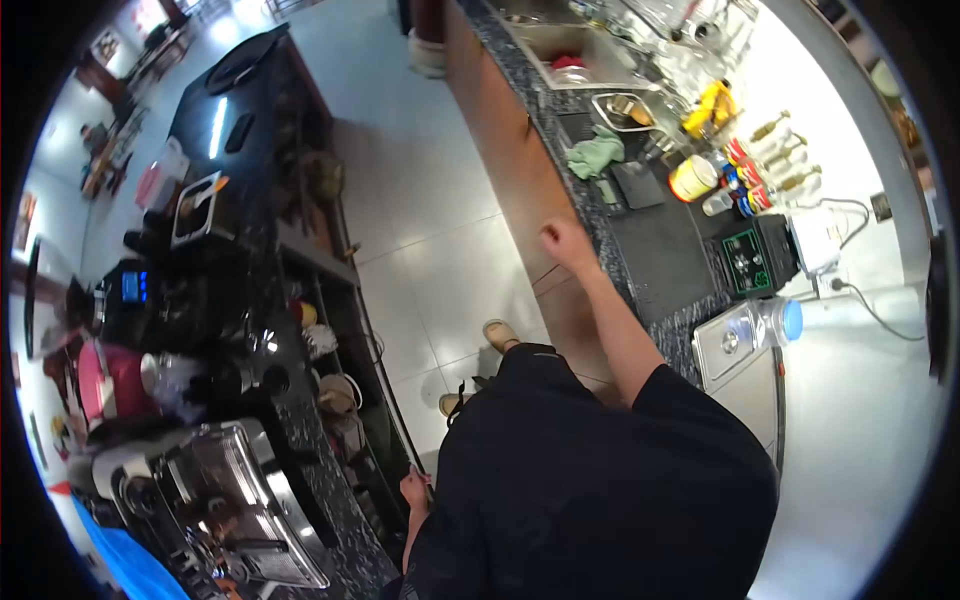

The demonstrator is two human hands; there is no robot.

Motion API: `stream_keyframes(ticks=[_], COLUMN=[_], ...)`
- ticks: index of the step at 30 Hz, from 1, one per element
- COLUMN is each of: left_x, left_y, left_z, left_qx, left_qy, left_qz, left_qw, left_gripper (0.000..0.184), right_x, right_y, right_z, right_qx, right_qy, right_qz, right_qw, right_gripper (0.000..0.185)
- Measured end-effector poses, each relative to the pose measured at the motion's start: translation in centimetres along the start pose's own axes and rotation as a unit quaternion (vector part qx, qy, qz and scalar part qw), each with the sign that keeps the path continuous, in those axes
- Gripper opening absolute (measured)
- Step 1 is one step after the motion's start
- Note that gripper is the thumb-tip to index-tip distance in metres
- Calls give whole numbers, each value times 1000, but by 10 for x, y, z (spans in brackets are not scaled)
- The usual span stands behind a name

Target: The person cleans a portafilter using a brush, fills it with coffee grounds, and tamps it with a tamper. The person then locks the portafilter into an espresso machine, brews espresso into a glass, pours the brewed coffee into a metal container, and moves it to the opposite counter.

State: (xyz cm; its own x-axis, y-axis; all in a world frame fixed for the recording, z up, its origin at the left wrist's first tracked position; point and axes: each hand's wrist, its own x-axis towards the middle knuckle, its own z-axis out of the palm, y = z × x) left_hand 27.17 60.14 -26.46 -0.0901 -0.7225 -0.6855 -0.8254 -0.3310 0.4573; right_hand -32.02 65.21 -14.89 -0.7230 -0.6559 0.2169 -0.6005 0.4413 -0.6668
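My right hand (pixel 567 245) hangs over the edge of the right counter, its fingers curled in and nothing visible in it. A dark mat (pixel 660 255) lies on that counter beside it, with a green cloth (pixel 596 153) farther along. My left hand (pixel 414 487) is low by the open shelves under the left counter; its fingers are too small and blurred to read. The espresso machine (pixel 215 510) stands on the left counter nearest to this hand.
Tiled floor (pixel 430 290) runs between the counters. A sink (pixel 575 50), yellow tin (pixel 692 178), several bottles (pixel 745 180), black scale-like device (pixel 748 260) and blue-lidded jar (pixel 780 322) are at right. At left are a metal tray (pixel 195 210) and pink container (pixel 110 380).
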Motion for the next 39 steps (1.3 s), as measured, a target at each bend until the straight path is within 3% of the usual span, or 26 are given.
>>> stream_keyframes(ticks=[1,3,4,7,10,12,14,15,22,27,29,32,35,36,37,39], left_x=[7,34,33,62,59,61,62,57,21,-15,-26,-39,-54,-55,-59,-67], left_y=[1,-4,26,59,125,165,195,215,341,450,482,503,485,472,455,419], left_z=[0,3,-1,6,24,40,53,58,79,86,83,70,43,32,21,1], left_qx=[8,-150,-97,-124,-129,-129,-83,-71,25,94,65,36,-5,-27,-51,-101], left_qy=[-4,-151,-149,-158,-120,-122,-176,-183,-165,-121,-105,-27,41,60,88,135], left_qz=[7,33,-47,-63,-15,0,134,114,218,358,439,528,527,532,514,472], left_qw=[1000,977,983,978,984,984,972,974,961,921,890,848,849,844,852,865], left_gripper=[53,45,36,35,36,35,33,33,36,43,53,72,83,85,86,87], right_x=[12,37,52,98,128,141,147,147,120,112,107,100,85,78,67,50], right_y=[15,55,88,156,216,223,226,228,185,90,53,-15,-75,-89,-105,-145], right_z=[-28,-78,-98,-146,-160,-164,-164,-164,-180,-174,-151,-110,-52,-28,-6,15], right_qx=[-16,-103,-84,-136,-152,-135,-118,-91,-121,-25,43,136,203,309,356,318], right_qy=[81,254,272,314,300,289,274,266,283,180,104,-64,-202,-253,-261,-328], right_qz=[2,-9,77,206,267,294,295,299,89,-60,-122,-118,-152,-154,-223,-246], right_qw=[997,962,956,917,903,901,908,912,947,981,986,982,946,904,869,855], right_gripper=[20,35,50,81,95,98,93,90,81,89,92,96,98,99,100,101])
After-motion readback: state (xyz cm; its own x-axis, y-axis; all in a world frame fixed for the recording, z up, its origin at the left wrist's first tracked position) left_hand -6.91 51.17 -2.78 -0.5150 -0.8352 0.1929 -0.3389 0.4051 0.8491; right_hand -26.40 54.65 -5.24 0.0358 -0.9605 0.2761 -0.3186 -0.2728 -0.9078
